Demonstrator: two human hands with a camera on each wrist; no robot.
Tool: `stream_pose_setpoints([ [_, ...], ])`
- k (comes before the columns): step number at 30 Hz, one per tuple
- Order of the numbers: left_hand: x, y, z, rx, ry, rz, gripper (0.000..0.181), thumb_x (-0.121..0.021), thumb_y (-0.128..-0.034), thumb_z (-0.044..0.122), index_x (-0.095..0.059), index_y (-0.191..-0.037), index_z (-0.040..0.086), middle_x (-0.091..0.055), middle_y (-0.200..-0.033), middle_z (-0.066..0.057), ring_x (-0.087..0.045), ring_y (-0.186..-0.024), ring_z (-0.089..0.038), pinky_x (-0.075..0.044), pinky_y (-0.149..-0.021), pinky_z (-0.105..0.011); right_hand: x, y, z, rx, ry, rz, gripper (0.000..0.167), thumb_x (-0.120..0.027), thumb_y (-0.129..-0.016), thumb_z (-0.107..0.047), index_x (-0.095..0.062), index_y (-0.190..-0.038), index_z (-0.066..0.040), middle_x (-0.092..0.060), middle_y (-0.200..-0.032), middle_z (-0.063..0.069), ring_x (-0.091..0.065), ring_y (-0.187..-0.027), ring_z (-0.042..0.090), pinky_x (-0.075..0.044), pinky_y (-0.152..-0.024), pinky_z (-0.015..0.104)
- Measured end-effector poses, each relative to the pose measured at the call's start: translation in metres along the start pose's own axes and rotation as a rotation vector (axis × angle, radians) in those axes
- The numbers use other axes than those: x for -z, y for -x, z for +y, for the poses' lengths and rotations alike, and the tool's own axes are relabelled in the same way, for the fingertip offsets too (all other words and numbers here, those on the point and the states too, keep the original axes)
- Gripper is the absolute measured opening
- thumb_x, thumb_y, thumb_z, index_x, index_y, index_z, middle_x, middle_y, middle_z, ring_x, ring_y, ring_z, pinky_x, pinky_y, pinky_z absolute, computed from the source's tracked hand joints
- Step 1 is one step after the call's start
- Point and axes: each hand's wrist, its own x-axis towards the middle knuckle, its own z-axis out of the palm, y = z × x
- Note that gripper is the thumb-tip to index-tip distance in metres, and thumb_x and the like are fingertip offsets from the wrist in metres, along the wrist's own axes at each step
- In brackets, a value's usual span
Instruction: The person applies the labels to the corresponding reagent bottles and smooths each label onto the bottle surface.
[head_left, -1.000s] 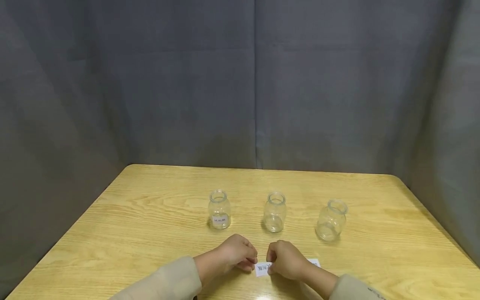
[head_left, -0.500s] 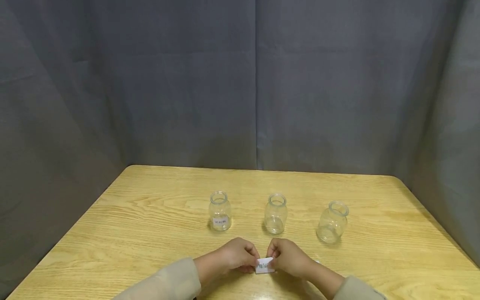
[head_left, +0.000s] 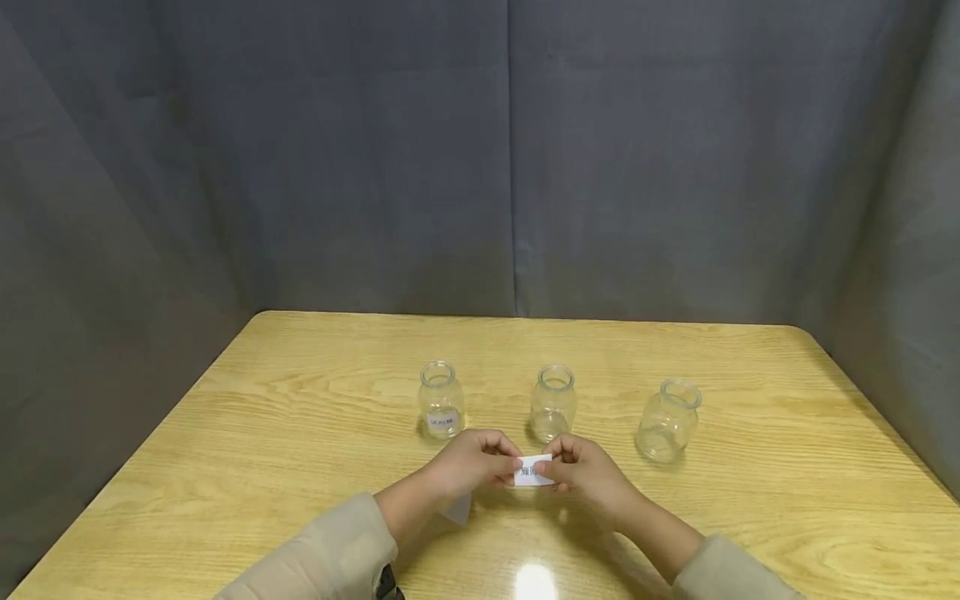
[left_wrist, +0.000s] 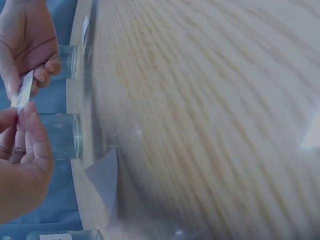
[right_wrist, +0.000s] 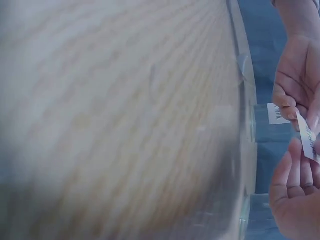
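Both hands pinch a small white label [head_left: 531, 471] with dark writing, raised above the table in front of the middle jar [head_left: 553, 404]. The left hand [head_left: 468, 462] grips its left end between thumb and fingers; the right hand [head_left: 592, 479] grips the right end, its thumb over part of the writing. In the left wrist view the label [left_wrist: 23, 91] stands tilted between the fingertips of the left hand [left_wrist: 25, 165] and right hand [left_wrist: 30, 40]. The left jar [head_left: 441, 400] bears a similar label; no label shows on the middle jar.
A third glass jar [head_left: 667, 421] stands at the right, behind the right forearm. A piece of white paper [head_left: 457, 508] lies partly hidden by the left wrist; it looks bent up in the left wrist view [left_wrist: 106, 180]. Grey curtains surround the wooden table [head_left: 337, 358].
Both hands have lifted the label and moved it away from the body, toward the jars. The paper by the left wrist has come into view. The head view has shifted slightly.
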Motion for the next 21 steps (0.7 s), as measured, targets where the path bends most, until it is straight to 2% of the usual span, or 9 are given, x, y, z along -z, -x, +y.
stream_pose_setpoints([
  [6,-0.0015,-0.0014,0.0060,0.004,0.052,-0.039,0.013,-0.057,-0.0810,0.005,-0.058,-0.088,-0.006,-0.058,-0.077,-0.007,-0.058,-0.066,-0.014,-0.049,-0.066,-0.030,0.0013,0.0039,-0.0052,0.017,0.008,0.039,0.027,-0.059,-0.080,-0.006,-0.046,-0.099,0.009,-0.052,-0.075,0.006,-0.053,-0.072,0.021,-0.047,-0.068,0.034],
  [12,-0.0033,0.0013,0.0071,-0.008,0.079,-0.100,0.012,-0.056,-0.0797,0.000,-0.055,-0.088,-0.009,-0.057,-0.076,-0.008,-0.058,-0.066,-0.014,-0.049,-0.069,-0.033,0.0022,0.0062,-0.0062,0.000,-0.051,0.130,0.029,-0.059,-0.079,-0.003,-0.044,-0.100,0.011,-0.053,-0.077,0.006,-0.052,-0.071,0.017,-0.046,-0.067,0.027],
  [18,-0.0052,-0.0005,0.0065,0.004,0.128,-0.035,0.011,-0.058,-0.0779,0.000,-0.054,-0.087,-0.006,-0.060,-0.075,-0.008,-0.060,-0.069,-0.016,-0.049,-0.068,-0.032,-0.0006,0.0034,-0.0078,-0.010,-0.062,0.109,0.019,-0.058,-0.078,-0.003,-0.048,-0.088,0.010,-0.053,-0.072,0.003,-0.053,-0.068,0.014,-0.045,-0.065,0.028],
  [21,-0.0049,0.0000,0.0055,0.000,0.126,-0.044,0.010,-0.058,-0.0780,0.000,-0.053,-0.084,-0.006,-0.059,-0.075,-0.006,-0.059,-0.070,-0.015,-0.049,-0.067,-0.031,-0.0030,0.0031,-0.0094,-0.015,-0.042,0.106,0.015,-0.057,-0.079,-0.004,-0.047,-0.083,0.007,-0.053,-0.073,0.004,-0.053,-0.070,0.016,-0.044,-0.066,0.030],
])
